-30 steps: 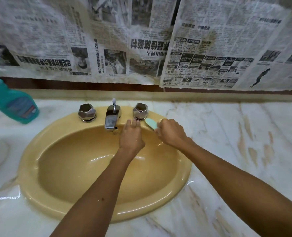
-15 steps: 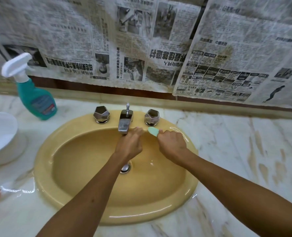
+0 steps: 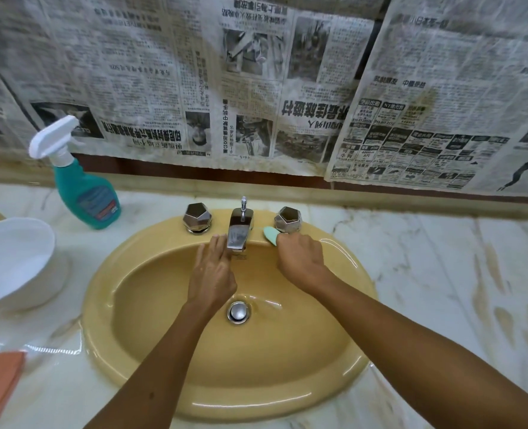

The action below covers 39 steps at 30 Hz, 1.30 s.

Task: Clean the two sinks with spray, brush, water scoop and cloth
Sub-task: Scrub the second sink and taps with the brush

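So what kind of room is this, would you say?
Most likely a bathroom or washroom: a yellow sink with a tap set in a marble counter, and a spray bottle beside it. Newspaper covers the wall.

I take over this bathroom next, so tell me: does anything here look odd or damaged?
Yes: the newspaper sheets covering the wall behind the yellow sink hang upside down, stained and crinkled, and the marble counter shows brownish blotches to the sink's right. Nothing looks spilled or broken.
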Available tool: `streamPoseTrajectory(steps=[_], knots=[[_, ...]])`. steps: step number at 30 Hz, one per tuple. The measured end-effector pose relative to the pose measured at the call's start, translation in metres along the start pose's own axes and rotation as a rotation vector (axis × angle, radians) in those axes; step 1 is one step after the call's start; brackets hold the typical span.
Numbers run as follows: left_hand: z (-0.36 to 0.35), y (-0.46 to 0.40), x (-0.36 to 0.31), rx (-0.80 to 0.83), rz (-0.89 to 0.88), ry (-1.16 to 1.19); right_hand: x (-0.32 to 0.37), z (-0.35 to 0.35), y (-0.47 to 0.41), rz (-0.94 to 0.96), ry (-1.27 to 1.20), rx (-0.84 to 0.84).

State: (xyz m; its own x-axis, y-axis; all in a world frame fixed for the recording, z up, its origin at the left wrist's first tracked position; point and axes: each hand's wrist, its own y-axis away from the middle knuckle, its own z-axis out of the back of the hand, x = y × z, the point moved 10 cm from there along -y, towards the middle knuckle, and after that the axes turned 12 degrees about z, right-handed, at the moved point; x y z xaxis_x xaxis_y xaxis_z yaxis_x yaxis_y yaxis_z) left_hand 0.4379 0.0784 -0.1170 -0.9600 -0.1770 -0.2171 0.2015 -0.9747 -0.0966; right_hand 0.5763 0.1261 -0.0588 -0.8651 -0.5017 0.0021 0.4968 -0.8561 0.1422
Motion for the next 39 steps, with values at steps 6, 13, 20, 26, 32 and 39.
streamPoseTrajectory(steps=[6,13,20,26,32,39], knots=[[-0.005,-0.015,-0.007,0.112,0.059,0.029,0.029,0.003,-0.04,0.025,-0.335,0.161],[-0.005,-0.022,-0.002,0.236,0.076,-0.086,0.015,0.017,-0.08,-0.069,-0.39,0.081],[-0.003,-0.023,0.006,0.217,0.064,-0.04,0.026,0.016,-0.085,0.07,-0.141,0.145],[-0.002,-0.023,0.009,0.213,0.051,-0.059,0.027,0.018,-0.074,0.049,-0.162,0.119],[-0.009,-0.023,0.012,0.18,0.057,-0.06,0.003,-0.016,-0.001,0.023,-0.048,0.061],[-0.009,-0.023,0.013,0.214,0.103,-0.054,-0.043,-0.037,0.055,-0.057,0.015,0.016]])
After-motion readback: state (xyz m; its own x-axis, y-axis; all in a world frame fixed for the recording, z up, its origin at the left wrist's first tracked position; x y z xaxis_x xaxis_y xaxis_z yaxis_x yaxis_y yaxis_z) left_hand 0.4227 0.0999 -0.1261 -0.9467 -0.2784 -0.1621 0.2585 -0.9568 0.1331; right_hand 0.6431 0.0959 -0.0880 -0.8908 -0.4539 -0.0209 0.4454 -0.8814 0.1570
